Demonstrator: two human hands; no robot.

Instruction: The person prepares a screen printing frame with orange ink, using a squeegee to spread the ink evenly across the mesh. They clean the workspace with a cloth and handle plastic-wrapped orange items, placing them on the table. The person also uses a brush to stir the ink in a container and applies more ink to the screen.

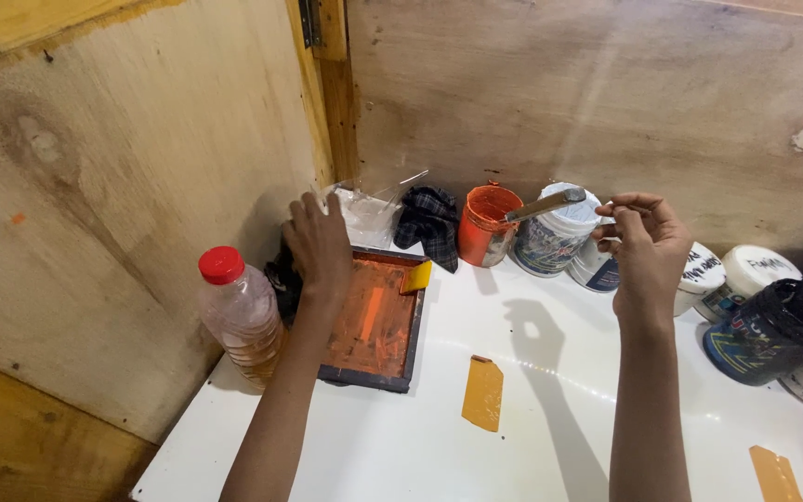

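My left hand lies palm down, fingers spread, on the far left edge of a dark-framed printing screen smeared with orange ink. A small yellow squeegee rests on the screen's far right corner. My right hand is raised above the white table, fingers pinched on the end of a metal spatula. The spatula's blade reaches over an orange paint pot.
A plastic bottle with a red cap stands left of the screen. A dark checked cloth and clear plastic lie at the back. Several white and dark pots line the plywood wall. Orange strips lie on the table.
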